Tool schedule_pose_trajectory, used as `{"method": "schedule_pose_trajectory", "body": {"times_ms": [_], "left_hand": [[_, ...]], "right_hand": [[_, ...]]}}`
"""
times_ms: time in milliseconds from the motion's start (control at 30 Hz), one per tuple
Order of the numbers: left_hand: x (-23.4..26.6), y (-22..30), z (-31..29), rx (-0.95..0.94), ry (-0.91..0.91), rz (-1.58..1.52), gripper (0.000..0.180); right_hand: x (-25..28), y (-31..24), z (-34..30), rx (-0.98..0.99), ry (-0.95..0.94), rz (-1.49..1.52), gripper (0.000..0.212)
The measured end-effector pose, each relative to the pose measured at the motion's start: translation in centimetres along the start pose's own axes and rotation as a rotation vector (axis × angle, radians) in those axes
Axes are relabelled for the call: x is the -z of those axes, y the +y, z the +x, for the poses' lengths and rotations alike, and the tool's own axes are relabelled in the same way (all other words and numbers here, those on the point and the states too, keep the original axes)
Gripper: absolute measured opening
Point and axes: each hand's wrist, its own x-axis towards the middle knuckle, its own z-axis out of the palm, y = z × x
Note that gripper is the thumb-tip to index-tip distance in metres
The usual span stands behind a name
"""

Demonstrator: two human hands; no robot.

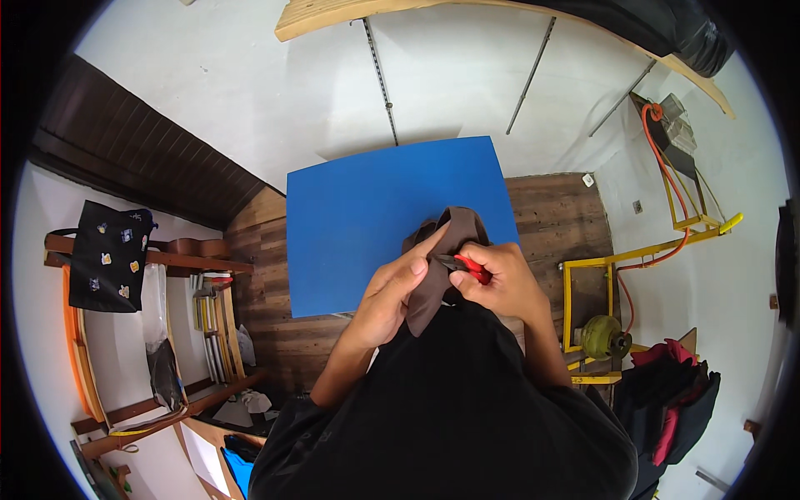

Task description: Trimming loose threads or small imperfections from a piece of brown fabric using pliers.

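Note:
Close in front of my chest I have a piece of brown cloth (427,302), bunched and looped at its far end, with a pointed flap hanging towards me. My left hand (387,298) grips its left side, fingers stretched along the fabric and the thumb near the fold. Small red-handled snips (475,268) sit in my right hand (507,282), closed round the handles. Their dark blades point left and meet the cloth beside my left fingertips. Whether the blade tips are apart cannot be made out.
A blue tabletop (367,217) lies beyond and below my hands. On the right stand a yellow metal frame (575,292) with an orange hose and piled dark and pink clothes (667,400). A black bag (110,257) hangs on the left by a wooden rack. A wooden shelf (333,18) juts overhead.

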Motion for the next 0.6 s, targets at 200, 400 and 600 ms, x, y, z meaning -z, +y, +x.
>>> {"method": "schedule_pose_trajectory", "body": {"times_ms": [200,400,600], "left_hand": [[-0.3,0.4,0.5,-0.055,-0.021,0.011,0.054],[-0.1,0.5,0.8,-0.014,0.017,0.112,0.062],[0.4,0.0,1.0,0.011,0.038,0.050,0.069]], "right_hand": [[0.1,0.1,0.2,-0.001,-0.020,0.102,0.024],[-0.8,1.7,0.0,0.051,-0.044,0.165,0.024],[-0.5,1.4,0.2,0.100,-0.006,0.053,0.023]]}}
